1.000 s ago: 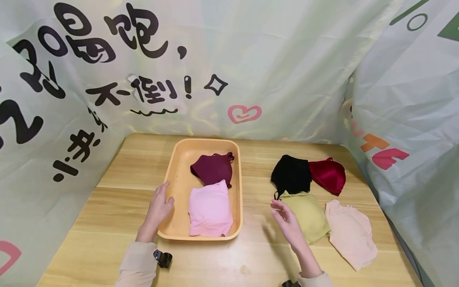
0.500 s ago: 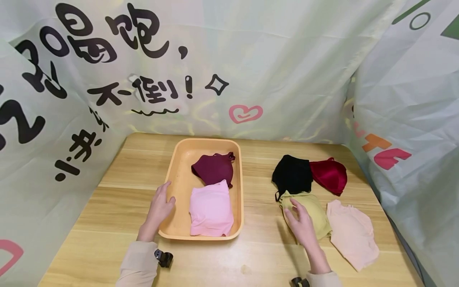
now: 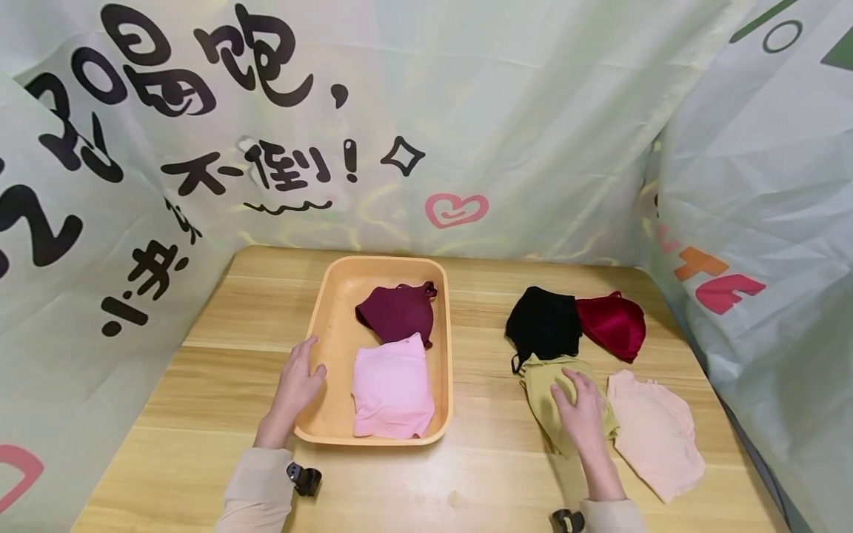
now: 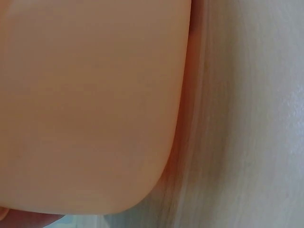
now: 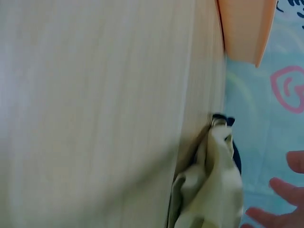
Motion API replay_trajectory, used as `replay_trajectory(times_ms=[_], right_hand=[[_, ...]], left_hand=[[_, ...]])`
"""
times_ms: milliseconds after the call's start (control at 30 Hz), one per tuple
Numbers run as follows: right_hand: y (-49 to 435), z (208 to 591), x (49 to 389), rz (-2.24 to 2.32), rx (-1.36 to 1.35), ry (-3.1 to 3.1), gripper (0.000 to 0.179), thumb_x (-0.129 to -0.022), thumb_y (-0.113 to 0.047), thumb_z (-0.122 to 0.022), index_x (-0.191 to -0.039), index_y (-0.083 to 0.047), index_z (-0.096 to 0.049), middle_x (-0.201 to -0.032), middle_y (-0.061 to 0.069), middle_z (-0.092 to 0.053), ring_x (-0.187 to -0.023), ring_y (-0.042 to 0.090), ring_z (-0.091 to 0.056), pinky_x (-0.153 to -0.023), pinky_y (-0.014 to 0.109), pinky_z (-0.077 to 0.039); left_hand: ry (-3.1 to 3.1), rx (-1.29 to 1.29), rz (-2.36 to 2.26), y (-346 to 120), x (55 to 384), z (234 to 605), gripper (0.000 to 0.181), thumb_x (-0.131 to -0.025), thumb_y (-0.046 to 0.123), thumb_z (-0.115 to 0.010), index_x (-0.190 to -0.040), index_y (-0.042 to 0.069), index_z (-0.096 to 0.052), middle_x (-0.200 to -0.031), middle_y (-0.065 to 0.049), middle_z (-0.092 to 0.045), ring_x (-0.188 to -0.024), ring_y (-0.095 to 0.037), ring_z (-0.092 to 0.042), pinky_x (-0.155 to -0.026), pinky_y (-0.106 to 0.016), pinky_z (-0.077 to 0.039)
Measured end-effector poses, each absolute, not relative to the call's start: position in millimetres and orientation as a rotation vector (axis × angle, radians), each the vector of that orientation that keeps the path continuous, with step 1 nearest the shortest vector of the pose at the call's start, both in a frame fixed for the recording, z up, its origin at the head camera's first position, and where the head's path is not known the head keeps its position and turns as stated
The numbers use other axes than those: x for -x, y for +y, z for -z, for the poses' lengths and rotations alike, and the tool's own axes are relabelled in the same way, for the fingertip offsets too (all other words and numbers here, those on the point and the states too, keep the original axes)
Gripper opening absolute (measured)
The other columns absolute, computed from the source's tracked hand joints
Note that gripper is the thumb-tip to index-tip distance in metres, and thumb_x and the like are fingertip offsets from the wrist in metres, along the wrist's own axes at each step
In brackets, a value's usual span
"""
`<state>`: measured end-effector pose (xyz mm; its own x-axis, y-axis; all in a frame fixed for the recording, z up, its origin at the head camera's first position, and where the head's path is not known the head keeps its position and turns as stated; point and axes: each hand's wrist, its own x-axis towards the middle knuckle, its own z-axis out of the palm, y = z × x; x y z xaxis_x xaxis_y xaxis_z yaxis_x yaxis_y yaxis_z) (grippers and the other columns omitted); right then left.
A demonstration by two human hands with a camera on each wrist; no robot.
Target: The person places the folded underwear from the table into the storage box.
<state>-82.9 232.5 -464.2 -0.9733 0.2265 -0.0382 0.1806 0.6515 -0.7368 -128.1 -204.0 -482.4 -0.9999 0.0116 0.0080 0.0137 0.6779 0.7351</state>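
My left hand [image 3: 293, 391] rests at the left rim of an orange plastic tray [image 3: 326, 296], fingers relaxed and thumb over the inside. In the left wrist view the tray's wall [image 4: 95, 104] fills most of the picture. Inside the tray lie a folded maroon bra [image 3: 397, 314] and a folded pink garment [image 3: 393, 389]. My right hand [image 3: 583, 411] hovers over a yellow-green bra [image 3: 541, 389], fingers spread and slightly bent. The right wrist view shows those fingers [image 5: 285, 191] apart from the bra's edge [image 5: 221, 180], with nothing between them.
A black bra [image 3: 543, 322] and a dark red satin bra [image 3: 613, 326] lie behind the yellow-green one. To its right is a pale peach garment [image 3: 656, 437]. Printed fabric [image 3: 533, 148] hangs around the back and sides of the wooden table [image 3: 480, 474].
My right hand has moved to the right, from the left edge of the yellow-green bra to over its middle. The left hand and tray stay where they were.
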Motion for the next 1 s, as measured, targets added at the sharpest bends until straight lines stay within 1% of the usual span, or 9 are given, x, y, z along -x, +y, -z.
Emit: replay_trajectory(times_ms=[100, 200, 300, 400, 467, 533, 700, 867, 1000], right_hand=[[241, 463, 85, -1.214, 0.425, -2.923, 0.052, -0.092, -0.019, -0.048, -0.135, 0.005, -0.032, -0.139, 0.039, -0.014, -0.126, 0.058, -0.009, -0.101, 0.066, -0.011], [249, 465, 87, -1.175, 0.438, -3.022, 0.058, -0.092, -0.022, -0.046, -0.138, 0.006, -0.024, -0.138, 0.041, -0.009, -0.123, 0.061, -0.007, -0.098, 0.069, -0.014], [257, 467, 90, -1.139, 0.395, -3.071, 0.063, -0.090, -0.022, -0.049, -0.138, 0.009, -0.022, -0.137, 0.042, -0.013, -0.121, 0.061, -0.012, -0.096, 0.068, -0.016], [263, 466, 91, -1.163, 0.355, -3.093, 0.068, -0.088, -0.021, -0.054, -0.137, 0.011, -0.021, -0.137, 0.041, -0.017, -0.123, 0.057, -0.015, -0.098, 0.068, -0.011], [266, 466, 91, -1.194, 0.336, -3.108, 0.071, -0.086, -0.020, -0.057, -0.137, 0.012, -0.020, -0.137, 0.040, -0.018, -0.125, 0.054, -0.015, -0.100, 0.067, -0.006], [269, 466, 90, -1.196, 0.330, -3.127, 0.075, -0.084, -0.021, -0.059, -0.138, 0.013, -0.019, -0.138, 0.039, -0.017, -0.126, 0.054, -0.014, -0.100, 0.067, -0.005], [272, 472, 88, -1.092, 0.353, -3.180, 0.080, -0.083, -0.026, -0.061, -0.139, 0.012, -0.017, -0.137, 0.040, -0.017, -0.122, 0.057, -0.017, -0.097, 0.067, -0.012], [274, 474, 87, -1.111, 0.433, -3.182, 0.088, -0.081, -0.035, -0.063, -0.141, 0.006, -0.013, -0.134, 0.044, -0.013, -0.116, 0.065, -0.018, -0.092, 0.072, -0.022], [277, 472, 88, -1.114, 0.434, -3.204, 0.097, -0.079, -0.039, -0.065, -0.141, 0.008, -0.009, -0.134, 0.045, -0.012, -0.116, 0.067, -0.015, -0.091, 0.074, -0.022]], left_hand=[[-2.873, 0.026, 1.260, -205, 128, 482, 0.059, -0.085, 0.003, -0.050, -0.137, -0.008, -0.025, -0.138, -0.032, -0.028, -0.124, -0.049, -0.030, -0.100, -0.059, -0.030], [-2.872, 0.026, 1.260, -206, 127, 482, 0.059, -0.085, 0.003, -0.050, -0.137, -0.008, -0.025, -0.137, -0.032, -0.028, -0.123, -0.050, -0.030, -0.100, -0.060, -0.031], [-2.877, 0.024, 1.262, -206, 127, 482, 0.059, -0.085, 0.003, -0.050, -0.137, -0.008, -0.025, -0.138, -0.032, -0.027, -0.124, -0.050, -0.029, -0.100, -0.059, -0.030], [-2.884, 0.016, 1.262, -205, 128, 482, 0.059, -0.085, 0.004, -0.049, -0.138, -0.008, -0.024, -0.138, -0.032, -0.027, -0.125, -0.049, -0.029, -0.101, -0.058, -0.029], [-2.886, 0.012, 1.266, -204, 128, 483, 0.059, -0.085, 0.004, -0.049, -0.138, -0.008, -0.024, -0.139, -0.031, -0.026, -0.125, -0.049, -0.029, -0.102, -0.058, -0.029], [-2.887, 0.010, 1.265, -203, 129, 483, 0.059, -0.086, 0.004, -0.049, -0.138, -0.008, -0.024, -0.139, -0.031, -0.027, -0.125, -0.049, -0.029, -0.102, -0.058, -0.029], [-2.887, 0.016, 1.268, -203, 129, 483, 0.059, -0.086, 0.004, -0.049, -0.138, -0.008, -0.024, -0.139, -0.031, -0.027, -0.125, -0.049, -0.029, -0.101, -0.058, -0.029], [-2.881, 0.023, 1.272, -203, 128, 482, 0.059, -0.085, 0.004, -0.049, -0.138, -0.008, -0.024, -0.139, -0.032, -0.026, -0.125, -0.049, -0.028, -0.101, -0.059, -0.029], [-2.879, 0.020, 1.274, -203, 127, 482, 0.059, -0.086, 0.004, -0.049, -0.138, -0.008, -0.024, -0.139, -0.031, -0.026, -0.125, -0.049, -0.028, -0.101, -0.059, -0.028]])
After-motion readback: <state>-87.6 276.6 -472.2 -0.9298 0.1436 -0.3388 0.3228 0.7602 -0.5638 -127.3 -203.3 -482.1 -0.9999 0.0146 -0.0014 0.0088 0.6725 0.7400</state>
